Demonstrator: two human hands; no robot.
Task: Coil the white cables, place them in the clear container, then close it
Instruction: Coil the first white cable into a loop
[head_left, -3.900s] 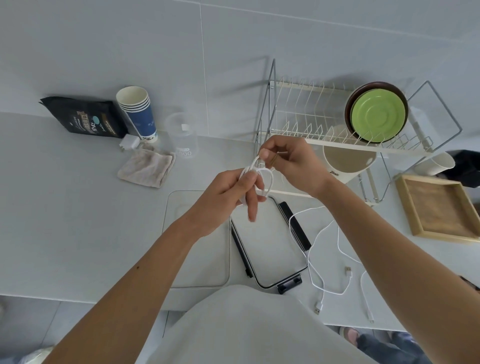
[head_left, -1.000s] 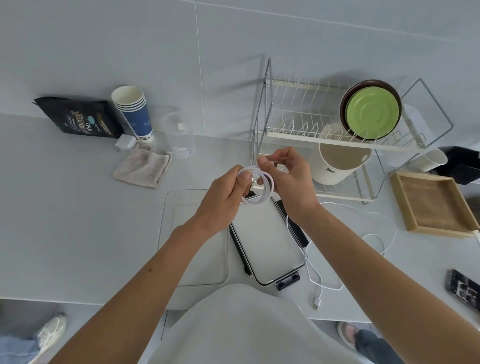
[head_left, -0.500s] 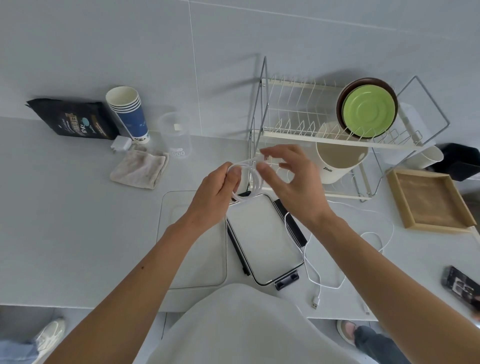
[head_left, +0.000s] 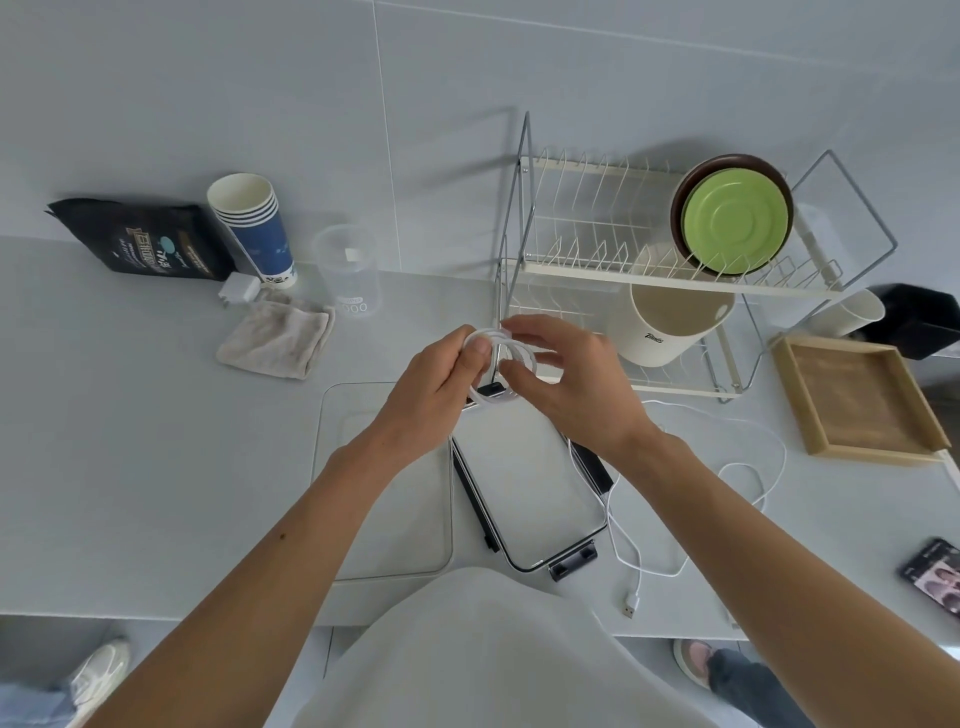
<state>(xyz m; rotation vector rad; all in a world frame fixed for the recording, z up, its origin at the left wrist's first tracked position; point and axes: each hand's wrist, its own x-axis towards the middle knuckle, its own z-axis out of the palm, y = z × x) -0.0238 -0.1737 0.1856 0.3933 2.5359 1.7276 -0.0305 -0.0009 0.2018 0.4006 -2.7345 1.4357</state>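
Pale grey counter beneath us. Above the clear container, our left hand pinches a small white cable coil; our right hand, fingers spread, touches its loops. We judge coiling nearly done; next, lower it inside. Another white cable lies loose right of the container.
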